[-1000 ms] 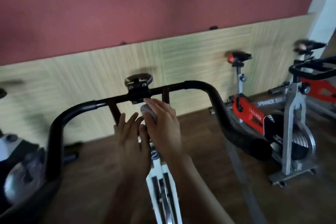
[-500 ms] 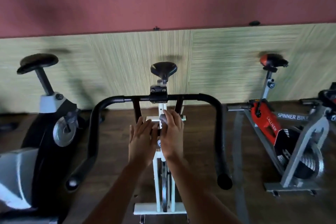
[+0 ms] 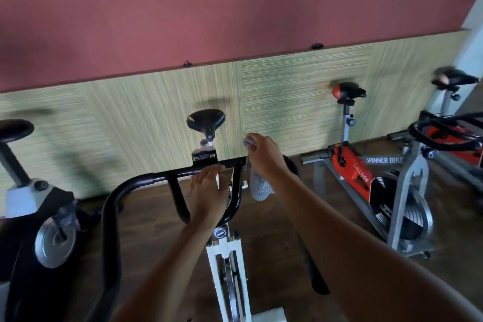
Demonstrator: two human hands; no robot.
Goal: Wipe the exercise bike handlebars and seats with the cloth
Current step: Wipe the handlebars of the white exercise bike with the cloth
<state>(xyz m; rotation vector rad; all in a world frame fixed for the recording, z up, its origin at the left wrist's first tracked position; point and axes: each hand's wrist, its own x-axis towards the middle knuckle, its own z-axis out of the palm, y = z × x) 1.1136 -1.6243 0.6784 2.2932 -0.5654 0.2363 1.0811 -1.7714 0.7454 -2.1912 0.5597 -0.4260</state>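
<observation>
A white-framed exercise bike stands in front of me with a black handlebar (image 3: 136, 185) curving left and right and a black seat (image 3: 206, 119) beyond it. My right hand (image 3: 264, 155) grips a grey cloth (image 3: 258, 185) that hangs down over the right part of the handlebar, which it partly hides. My left hand (image 3: 206, 196) lies with straight fingers at the middle of the bar, just under the black clamp (image 3: 203, 157).
A black and white bike (image 3: 34, 217) stands at the left. A red and grey spinner bike (image 3: 366, 175) stands at the right, with another red bike (image 3: 454, 133) behind it. A striped wall panel (image 3: 282, 102) runs behind them, over a dark wooden floor.
My right hand has lifted up and to the right with the cloth, away from the stem. The left hand has slid up to the crossbar. The view has tilted.
</observation>
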